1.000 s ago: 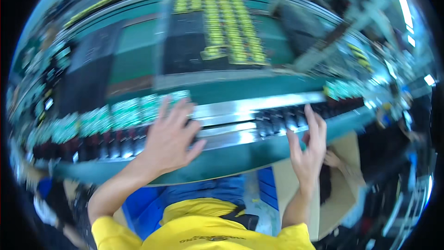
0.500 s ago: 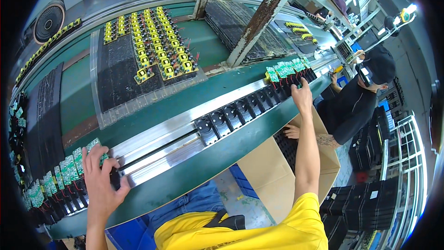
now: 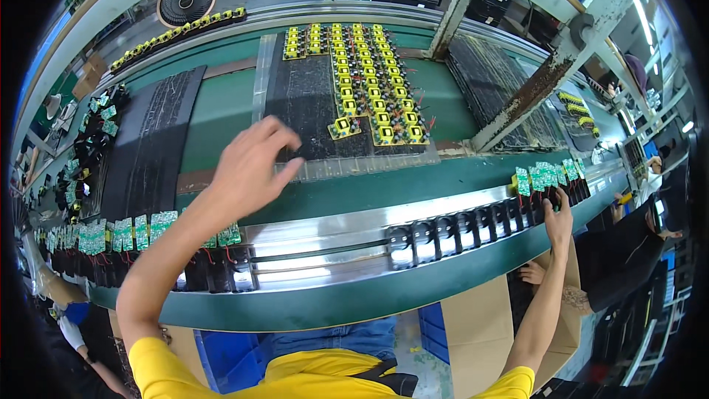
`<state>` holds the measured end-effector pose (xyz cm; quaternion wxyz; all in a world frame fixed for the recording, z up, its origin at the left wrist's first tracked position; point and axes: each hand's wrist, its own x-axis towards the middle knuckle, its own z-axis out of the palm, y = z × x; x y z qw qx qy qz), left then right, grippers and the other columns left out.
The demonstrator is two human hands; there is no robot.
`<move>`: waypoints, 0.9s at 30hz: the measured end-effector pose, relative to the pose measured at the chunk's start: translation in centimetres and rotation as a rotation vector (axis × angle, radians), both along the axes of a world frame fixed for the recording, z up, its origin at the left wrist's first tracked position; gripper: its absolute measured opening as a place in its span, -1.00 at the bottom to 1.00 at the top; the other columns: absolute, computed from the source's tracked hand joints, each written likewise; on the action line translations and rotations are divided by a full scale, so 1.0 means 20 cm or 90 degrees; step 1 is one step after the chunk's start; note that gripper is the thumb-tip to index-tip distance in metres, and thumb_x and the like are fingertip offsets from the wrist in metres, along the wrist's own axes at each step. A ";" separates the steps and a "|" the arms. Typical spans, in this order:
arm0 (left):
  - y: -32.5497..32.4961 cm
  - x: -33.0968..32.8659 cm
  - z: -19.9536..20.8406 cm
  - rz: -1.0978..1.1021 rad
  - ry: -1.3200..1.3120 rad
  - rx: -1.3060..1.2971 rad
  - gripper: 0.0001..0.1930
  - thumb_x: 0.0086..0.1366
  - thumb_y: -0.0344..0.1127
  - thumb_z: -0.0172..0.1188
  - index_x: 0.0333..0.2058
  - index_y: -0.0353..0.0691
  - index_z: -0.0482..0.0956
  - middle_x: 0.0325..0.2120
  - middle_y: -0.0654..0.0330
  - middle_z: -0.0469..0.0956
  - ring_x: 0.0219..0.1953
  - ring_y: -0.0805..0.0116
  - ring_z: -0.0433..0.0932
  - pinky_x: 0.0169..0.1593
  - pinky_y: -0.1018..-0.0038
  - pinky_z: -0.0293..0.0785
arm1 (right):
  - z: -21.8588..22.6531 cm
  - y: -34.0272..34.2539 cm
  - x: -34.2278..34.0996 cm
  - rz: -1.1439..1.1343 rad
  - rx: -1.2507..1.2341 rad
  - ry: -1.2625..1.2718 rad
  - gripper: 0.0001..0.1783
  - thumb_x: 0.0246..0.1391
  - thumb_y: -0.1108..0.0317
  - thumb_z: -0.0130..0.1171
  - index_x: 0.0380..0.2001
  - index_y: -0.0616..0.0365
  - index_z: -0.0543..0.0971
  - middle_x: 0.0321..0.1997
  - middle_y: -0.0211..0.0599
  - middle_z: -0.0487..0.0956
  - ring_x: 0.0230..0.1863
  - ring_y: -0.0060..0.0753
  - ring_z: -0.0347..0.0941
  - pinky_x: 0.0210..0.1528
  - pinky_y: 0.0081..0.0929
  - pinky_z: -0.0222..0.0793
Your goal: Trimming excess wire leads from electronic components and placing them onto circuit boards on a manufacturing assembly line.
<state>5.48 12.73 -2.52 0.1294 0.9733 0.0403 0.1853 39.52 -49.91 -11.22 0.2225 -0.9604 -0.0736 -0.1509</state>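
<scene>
My left hand [image 3: 255,166] hangs over the bench with nothing in it, fingers apart and slightly curled. It is nearest to the black mat [image 3: 304,100] that carries rows of circuit boards with yellow transformers [image 3: 373,92]; one such board [image 3: 344,128] sits apart at the near edge. At the right, my right hand [image 3: 559,225] has its fingertips closed at a black plastic case [image 3: 543,210] in the row on the metal rail. Green circuit boards [image 3: 546,176] with red wires stand up from the cases there. Its exact grip is partly hidden.
Several bare black cases [image 3: 450,233] line the metal rail [image 3: 317,262]. Another row with green boards [image 3: 140,233] runs along the left, partly behind my forearm. A rusty post [image 3: 532,92] rises at the right. A co-worker's hand [image 3: 532,273] is by an open cardboard box [image 3: 473,325].
The view has swung left, so the bench appears farther right. My left hand has left the green-board row and risen toward the mat. My right hand stays at the right-hand cases.
</scene>
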 end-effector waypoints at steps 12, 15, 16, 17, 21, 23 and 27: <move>0.05 0.83 -0.37 0.003 0.140 0.069 -0.53 0.26 -0.16 0.60 0.03 -0.25 0.65 -0.04 0.00 0.66 0.00 -0.13 0.72 0.02 0.02 0.72 | 0.22 0.46 -0.50 -0.013 0.022 0.071 -0.38 0.47 0.23 0.34 0.51 0.12 0.55 0.31 -0.01 0.75 0.20 0.07 0.70 0.26 -0.17 0.58; 0.01 0.80 -0.31 -0.019 0.195 0.017 -0.55 0.22 -0.19 0.58 -0.01 -0.26 0.66 -0.06 0.00 0.68 -0.05 -0.12 0.73 0.01 0.04 0.72 | 0.32 0.56 -0.65 -0.044 0.034 -0.002 -0.40 0.48 0.23 0.34 0.49 0.15 0.56 0.27 -0.03 0.75 0.12 0.00 0.68 0.19 -0.21 0.57; -0.01 0.77 -0.28 -0.025 0.223 -0.008 -0.56 0.20 -0.21 0.58 -0.03 -0.27 0.66 -0.07 0.00 0.69 -0.07 -0.12 0.73 0.01 0.05 0.72 | 0.36 0.60 -0.71 -0.056 0.042 -0.036 -0.41 0.48 0.23 0.35 0.48 0.17 0.57 0.25 -0.05 0.74 0.08 -0.04 0.67 0.15 -0.23 0.56; -0.04 0.75 -0.24 -0.036 0.251 -0.034 -0.57 0.18 -0.23 0.57 -0.04 -0.28 0.66 -0.09 0.00 0.70 -0.09 -0.11 0.74 0.01 0.06 0.71 | 0.40 0.64 -0.79 -0.072 0.048 -0.072 -0.41 0.48 0.23 0.35 0.47 0.18 0.58 0.23 -0.06 0.74 0.04 -0.08 0.65 0.12 -0.25 0.56; -0.31 0.42 -0.01 -0.169 0.138 -0.269 -0.63 0.14 -0.30 0.54 -0.10 -0.25 0.67 -0.21 0.11 0.71 -0.25 0.04 0.67 -0.07 0.19 0.66 | 0.51 0.98 -1.14 0.286 0.209 -0.085 -0.35 0.30 0.31 0.49 0.41 0.23 0.63 0.21 -0.14 0.70 -0.04 -0.21 0.52 0.00 -0.32 0.48; -0.40 0.16 0.06 -0.270 0.111 -0.364 -0.63 0.17 -0.34 0.53 -0.05 -0.26 0.68 -0.13 0.10 0.70 -0.18 0.10 0.67 -0.02 0.23 0.65 | 0.52 1.22 -1.25 0.560 0.200 -0.113 -0.37 0.12 0.40 0.58 0.29 0.22 0.74 0.20 -0.13 0.69 -0.03 -0.21 0.49 -0.03 -0.33 0.45; -0.56 -0.15 0.16 -0.360 0.193 -0.536 -0.72 0.31 -0.44 0.37 -0.04 -0.40 0.65 -0.08 -0.07 0.62 -0.20 -0.02 0.62 -0.11 0.12 0.60 | 0.59 1.38 -1.41 0.705 0.118 -0.054 -0.57 -0.06 0.46 0.65 -0.03 0.13 0.91 0.15 -0.08 0.67 -0.03 -0.16 0.48 -0.06 -0.31 0.41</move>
